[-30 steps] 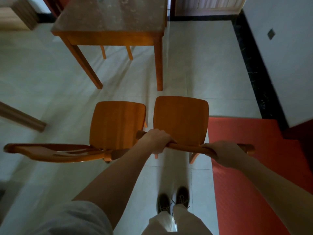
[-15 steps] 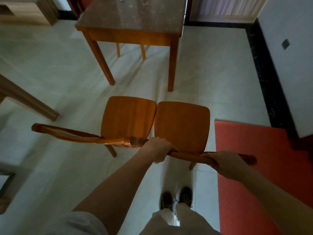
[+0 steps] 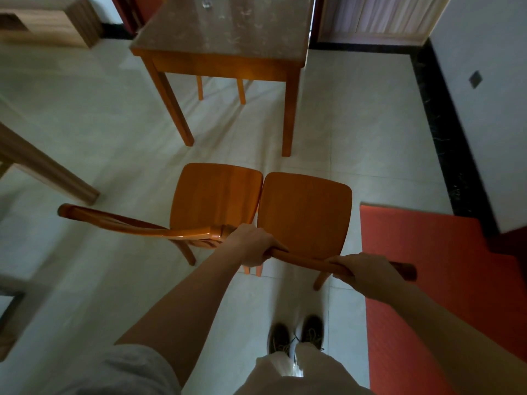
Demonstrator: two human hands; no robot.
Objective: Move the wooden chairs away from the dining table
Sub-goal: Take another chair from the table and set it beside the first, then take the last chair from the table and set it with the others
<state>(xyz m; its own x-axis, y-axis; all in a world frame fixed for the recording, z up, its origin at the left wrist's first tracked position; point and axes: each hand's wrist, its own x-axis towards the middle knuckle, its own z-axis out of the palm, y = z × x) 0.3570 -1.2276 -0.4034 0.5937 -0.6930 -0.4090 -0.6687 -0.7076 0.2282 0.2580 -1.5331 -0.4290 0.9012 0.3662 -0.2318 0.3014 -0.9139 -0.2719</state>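
A: Your left hand (image 3: pixel 252 248) is curled over the left end of the right chair's top rail (image 3: pixel 308 259), knuckles up, thumb tucked out of sight; the forearm runs straight out from your body, nearly level.

B: And your right hand (image 3: pixel 362 273) wraps the same rail near its right end, fingers folded over the top; that arm comes in from the lower right corner, the wrist bent slightly inward; both hands hold firmly, neither is spread.

A: The right chair (image 3: pixel 305 212) sits directly ahead of your shoes (image 3: pixel 296 336), its seat facing away from you toward the dining table (image 3: pixel 216 62); whether its legs rest on the floor (image 3: pixel 85 124) or hang just above it, I cannot tell.

B: The left chair (image 3: pixel 214 195) stands beside it, the two seat edges touching; its back rail (image 3: pixel 128 223) sweeps off to the left, and the near end of that rail lies right against your left hand; I cannot tell whether your fingers hold it as well.

A: Both chairs are apart from the table, with a strip of pale tile between the seat fronts and the table's two near legs.

B: The red mat (image 3: pixel 427 266) lies on the floor to your right, its left edge just beside the right chair; your right hand hovers over that edge.
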